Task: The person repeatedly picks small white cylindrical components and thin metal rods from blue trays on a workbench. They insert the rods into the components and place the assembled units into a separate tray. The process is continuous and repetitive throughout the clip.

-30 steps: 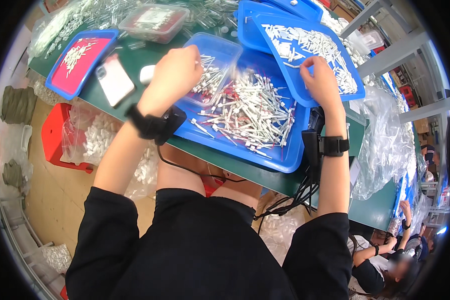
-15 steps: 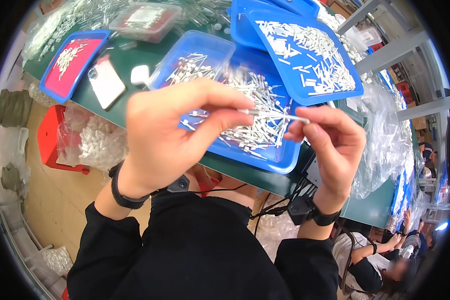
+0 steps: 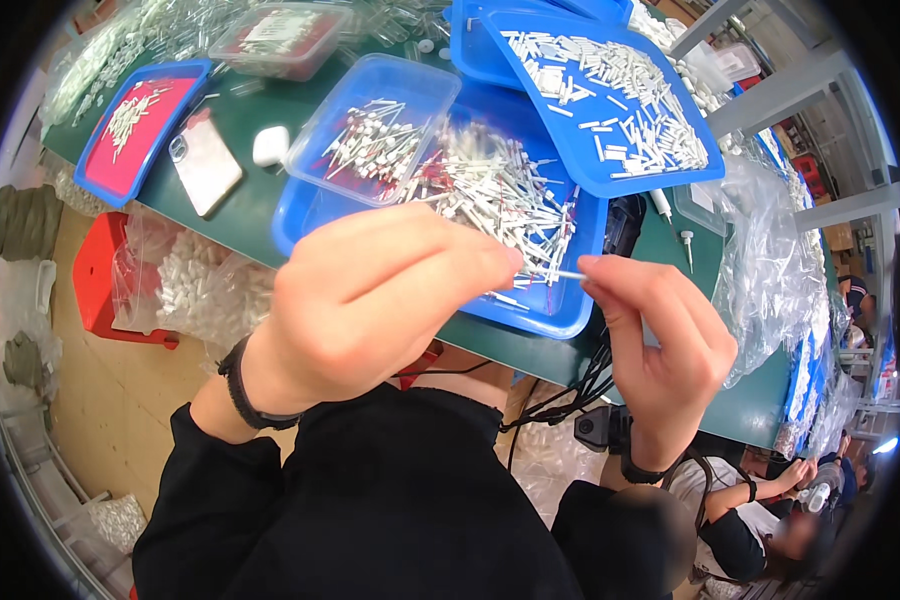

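My left hand [image 3: 380,295] and my right hand [image 3: 665,325] are pinched over the near part of a large blue tray [image 3: 288,225]. Between their fingertips runs a thin, light-coloured stick [image 3: 568,274], with one end in each pinch; its ends are hidden by the fingers. Below them, the tray holds a loose pile of similar thin white sticks [image 3: 500,195], some with reddish parts. A clear plastic box [image 3: 395,78] with more white-headed sticks sits at the tray's left side, just beyond my left hand.
At the upper right, a tilted blue tray [image 3: 660,187] carries short white tubes. To the left lie a red-bottomed blue tray [image 3: 98,150], a phone [image 3: 210,170] and a small white case [image 3: 270,146]. Plastic bags [image 3: 760,270] cover the right side. Another person [image 3: 740,520] sits at lower right.
Both hands have come lower, toward me, and my left fingers have moved right, closer to the right fingertips. Less of the stick shows between them. The view has shifted slightly.
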The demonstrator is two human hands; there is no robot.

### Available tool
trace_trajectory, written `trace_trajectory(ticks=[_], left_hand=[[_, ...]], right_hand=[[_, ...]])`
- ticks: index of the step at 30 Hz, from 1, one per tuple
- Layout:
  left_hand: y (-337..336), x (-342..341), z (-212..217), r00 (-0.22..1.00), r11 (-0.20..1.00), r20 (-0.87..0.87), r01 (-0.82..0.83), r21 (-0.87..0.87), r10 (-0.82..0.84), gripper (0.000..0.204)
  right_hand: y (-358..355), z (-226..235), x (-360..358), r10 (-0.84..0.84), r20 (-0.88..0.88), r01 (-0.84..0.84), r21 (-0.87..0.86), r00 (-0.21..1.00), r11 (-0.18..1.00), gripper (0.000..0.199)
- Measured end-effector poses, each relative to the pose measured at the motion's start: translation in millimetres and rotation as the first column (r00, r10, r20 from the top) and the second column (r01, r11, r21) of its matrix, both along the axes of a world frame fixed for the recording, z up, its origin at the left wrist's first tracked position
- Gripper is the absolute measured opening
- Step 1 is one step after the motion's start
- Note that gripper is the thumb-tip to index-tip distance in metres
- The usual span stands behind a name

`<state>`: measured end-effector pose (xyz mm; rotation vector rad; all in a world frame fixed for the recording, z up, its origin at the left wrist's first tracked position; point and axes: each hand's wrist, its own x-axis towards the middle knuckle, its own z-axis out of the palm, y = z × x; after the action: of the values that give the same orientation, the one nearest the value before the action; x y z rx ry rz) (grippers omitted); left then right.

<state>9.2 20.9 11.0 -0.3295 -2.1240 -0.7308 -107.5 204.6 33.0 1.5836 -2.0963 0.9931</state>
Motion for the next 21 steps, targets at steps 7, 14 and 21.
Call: trace_trajectory(ticks=[7, 14, 21], left_hand=[[6, -1, -1, 0.997, 0.995, 0.043, 0.063, 0.081, -0.066, 0.019], [10, -1, -2, 0.991, 0.976, 0.092, 0.074, 0.207, -0.094, 0.019], [8, -2, -8, 0.990, 0.973, 0.083, 0.095, 0.210, -0.114, 0.018]], right_hand=[[-6, 7, 11, 0.047, 0.152, -0.048, 0.007, 0.987, 0.999, 0.020], [-8, -2, 9, 0.136, 0.165, -0.124, -0.079, 0.977, 0.989, 0.016], [-9, -3, 6, 0.100, 0.239, -0.094, -0.036, 0.966, 0.995, 0.015]])
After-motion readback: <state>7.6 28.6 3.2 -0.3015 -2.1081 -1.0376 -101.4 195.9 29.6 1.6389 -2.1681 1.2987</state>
